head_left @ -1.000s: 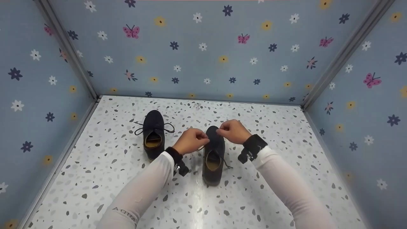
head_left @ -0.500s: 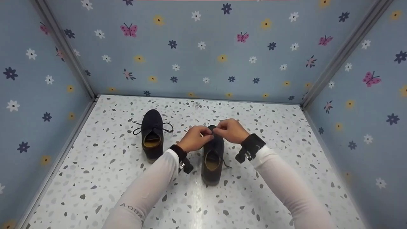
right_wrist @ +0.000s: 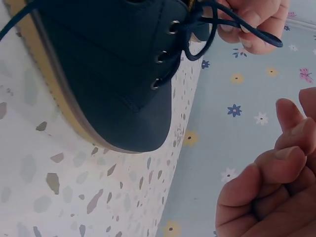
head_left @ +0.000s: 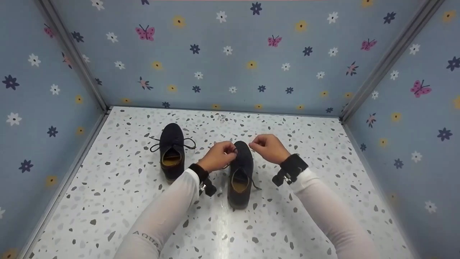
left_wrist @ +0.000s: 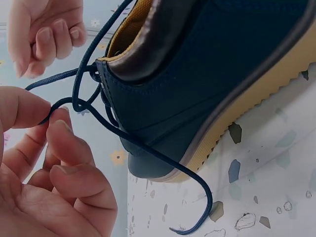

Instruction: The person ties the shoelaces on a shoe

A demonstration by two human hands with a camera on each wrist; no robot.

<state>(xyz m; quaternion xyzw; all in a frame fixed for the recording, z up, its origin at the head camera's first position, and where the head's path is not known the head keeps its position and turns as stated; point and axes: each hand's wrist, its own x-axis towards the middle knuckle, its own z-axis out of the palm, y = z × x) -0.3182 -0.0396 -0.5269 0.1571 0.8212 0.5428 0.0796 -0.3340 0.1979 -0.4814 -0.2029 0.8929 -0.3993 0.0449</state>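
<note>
Two dark navy lace-up shoes with yellowish soles stand on the floor. My left hand (head_left: 217,156) is above the toe of the right-hand shoe (head_left: 244,158). Its thumb and forefinger pinch that shoe's dark shoelace (left_wrist: 143,146), as the left wrist view shows. A loop of the lace (right_wrist: 256,33) sticks out from these fingers, and a loose end trails over the shoe's side. Just right of the toe, my right hand (head_left: 269,147) hovers with loosely bent fingers and nothing between them. The left-hand shoe (head_left: 171,136) has its lace tied in a bow.
White speckled flooring (head_left: 287,216) lies under both shoes. Blue panels with flowers and butterflies, such as the back wall (head_left: 215,36), close off the back and both sides. A dark camera strap (head_left: 293,167) is round my right wrist.
Half a second ago both hands met over the toe at the lace. Since then my right hand has let go and moved right, while my left hand has shifted slightly left with the lace.
</note>
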